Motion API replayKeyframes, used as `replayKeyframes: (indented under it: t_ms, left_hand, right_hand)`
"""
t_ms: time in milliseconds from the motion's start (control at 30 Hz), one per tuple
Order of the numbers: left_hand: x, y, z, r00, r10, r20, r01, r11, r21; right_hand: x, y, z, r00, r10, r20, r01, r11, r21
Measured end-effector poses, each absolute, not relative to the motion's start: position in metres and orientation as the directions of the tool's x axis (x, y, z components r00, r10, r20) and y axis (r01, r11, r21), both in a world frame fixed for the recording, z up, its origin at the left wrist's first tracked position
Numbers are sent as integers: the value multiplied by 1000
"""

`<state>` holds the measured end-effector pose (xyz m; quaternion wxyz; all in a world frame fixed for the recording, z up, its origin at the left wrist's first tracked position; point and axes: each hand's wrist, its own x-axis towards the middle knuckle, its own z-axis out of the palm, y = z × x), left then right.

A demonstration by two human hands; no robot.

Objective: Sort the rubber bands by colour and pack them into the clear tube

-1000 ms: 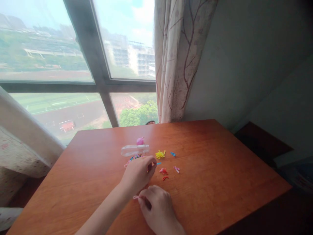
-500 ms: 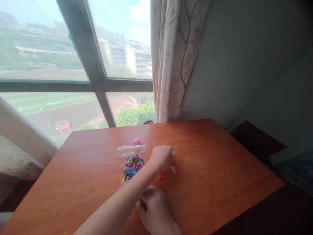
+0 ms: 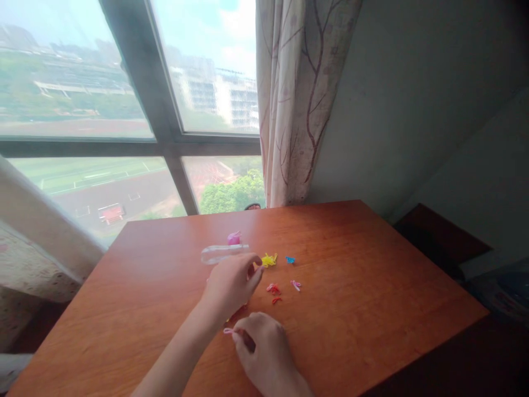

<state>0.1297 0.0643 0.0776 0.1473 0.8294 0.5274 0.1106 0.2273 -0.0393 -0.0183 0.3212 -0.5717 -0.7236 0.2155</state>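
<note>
My right hand (image 3: 266,344) is closed low over the table, pinching a small pink rubber band (image 3: 228,331) between thumb and fingertips. Above and left of it hovers my left hand (image 3: 233,281), its fingers curved and the thumb tip slightly apart, with nothing visible between them. It covers most of the mixed pile of coloured rubber bands. Just past its fingertips lies a small yellow heap of bands (image 3: 270,260). Blue bands (image 3: 290,259) sit right of that. Closer to me are a red-and-pink cluster (image 3: 273,288), a red band (image 3: 276,300) and pink bands (image 3: 296,285).
Behind my left hand a clear plastic bottle (image 3: 219,253) lies on its side. A bright pink object (image 3: 233,237) stands beyond it. The brown wooden table (image 3: 363,286) reaches back to a window (image 3: 169,149) and a patterned curtain (image 3: 285,110).
My left hand has drawn back leftward from the blue bands to above the mixed pile, uncovering the yellow heap. The pink band in my right hand has come into view.
</note>
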Motion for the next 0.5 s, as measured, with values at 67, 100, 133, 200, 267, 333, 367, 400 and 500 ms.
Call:
replayKeyframes:
  t_ms: [67, 100, 133, 200, 267, 333, 367, 400, 500]
  left_hand:
    - [108, 48, 70, 332, 937, 107, 830, -345, 438]
    - [98, 39, 64, 298, 945, 133, 810, -324, 489]
    - [90, 30, 57, 277, 950, 146, 793, -312, 523]
    - [76, 13, 41, 265, 950, 166, 758, -312, 574]
    - [66, -2, 26, 266, 945, 192, 733, -327, 596]
    - [59, -14, 12, 269, 940, 209, 709, -340, 618]
    - [56, -18, 7, 274, 937, 217, 697, -349, 627]
    - [54, -21, 2, 282, 934, 220, 686, -357, 634]
    - [50, -25, -8, 293, 928, 229, 675, -370, 638]
  right_hand:
    - [228, -40, -17, -119, 961, 248, 638, 266, -723]
    - [229, -40, -16, -116, 959, 257, 615, 272, -740]
    - [229, -39, -15, -115, 958, 262, 597, 277, -753]
    - [230, -39, -13, -110, 958, 265, 574, 279, -769]
    - [230, -39, -12, -95, 960, 262, 555, 269, -787]
    - [230, -38, -11, -72, 964, 257, 532, 255, -808]
    - [231, -38, -12, -60, 965, 254, 519, 247, -818]
    - [231, -38, -12, -48, 967, 251, 505, 240, -829]
    - [238, -38, -13, -6, 971, 238, 474, 213, -854]
